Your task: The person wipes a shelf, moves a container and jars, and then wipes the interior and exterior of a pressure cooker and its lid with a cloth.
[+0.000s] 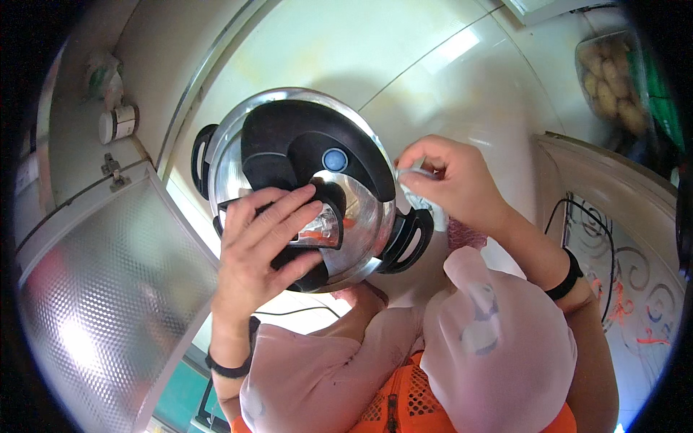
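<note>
A stainless-steel pressure cooker (303, 178) stands before me, its shiny lid on top. Black plastic covers much of the lid, with a round blue-grey button (335, 160) in it. My left hand (262, 238) lies over a black-framed handle part on the lid's near left side, fingers across it and thumb on the near edge. Just beyond the right rim, my right hand (452, 173) pinches a pale, crumpled cloth (416, 197) between thumb and fingers. The cloth hangs beside the cooker and partly hides behind the hand. One black side handle (409, 241) juts out below it.
A cabinet door with textured glass (113, 287) stands open on the left. Near its hinge lies a white cylindrical container (119, 124). Potatoes in a bag (612, 81) sit at the far right, above a patterned panel (622, 281). A dark red item (465, 234) lies near my right forearm.
</note>
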`<action>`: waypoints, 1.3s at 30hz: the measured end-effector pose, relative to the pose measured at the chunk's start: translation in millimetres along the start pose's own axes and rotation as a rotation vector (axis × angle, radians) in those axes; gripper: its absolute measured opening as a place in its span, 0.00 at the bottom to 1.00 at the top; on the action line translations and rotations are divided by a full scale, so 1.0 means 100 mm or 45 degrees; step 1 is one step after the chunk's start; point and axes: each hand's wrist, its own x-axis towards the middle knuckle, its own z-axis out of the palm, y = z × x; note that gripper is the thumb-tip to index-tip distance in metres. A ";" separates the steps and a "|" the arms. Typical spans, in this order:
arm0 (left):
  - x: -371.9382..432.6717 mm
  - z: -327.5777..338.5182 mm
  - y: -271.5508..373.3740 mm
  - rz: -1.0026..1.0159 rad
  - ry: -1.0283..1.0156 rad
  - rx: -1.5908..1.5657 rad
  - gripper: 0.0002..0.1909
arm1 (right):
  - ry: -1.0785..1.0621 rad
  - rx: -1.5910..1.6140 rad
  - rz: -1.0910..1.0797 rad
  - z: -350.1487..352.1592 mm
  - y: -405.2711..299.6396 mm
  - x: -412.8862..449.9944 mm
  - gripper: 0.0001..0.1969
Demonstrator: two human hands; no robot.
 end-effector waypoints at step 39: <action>0.23 0.03 -0.35 -0.309 0.136 0.333 0.41 | -0.206 -0.258 -0.174 -0.03 -0.74 1.33 0.11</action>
